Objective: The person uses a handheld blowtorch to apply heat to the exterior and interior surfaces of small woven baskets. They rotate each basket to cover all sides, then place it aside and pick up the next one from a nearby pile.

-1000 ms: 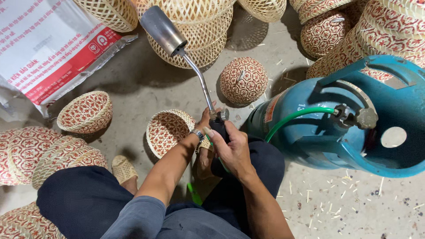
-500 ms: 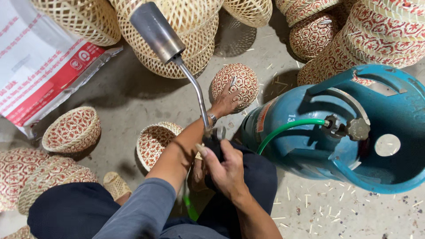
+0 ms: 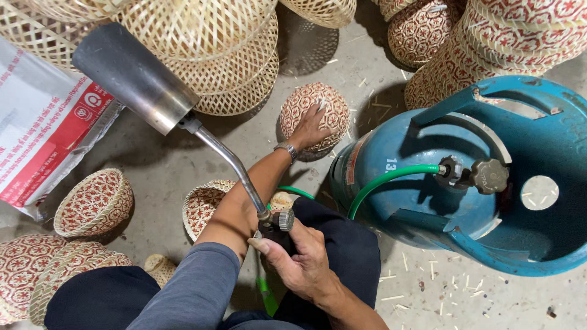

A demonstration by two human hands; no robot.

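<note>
Our right hand [image 3: 299,260] wraps the torch [image 3: 137,76] handle – mostly hidden. Left hand [image 3: 310,127] lies spread on the upturned basket [image 3: 315,115]. Red-and-white sack [image 3: 43,128] at left – cut off.

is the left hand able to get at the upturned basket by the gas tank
Yes, it seems so: the left hand already rests on the upturned basket, nothing between them. The right hand holds the torch off to the side.

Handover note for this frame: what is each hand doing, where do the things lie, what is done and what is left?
Left hand: palm down on the upturned red-patterned basket on the floor, not lifted.
Right hand: fingers closed on the gas torch handle; nozzle points up and away, no flame visible.
Green hose joins the blue gas cylinder at right.
Done: basket reached.
Left: lifting the basket; whether the torch gets used on it is unclear.
</note>
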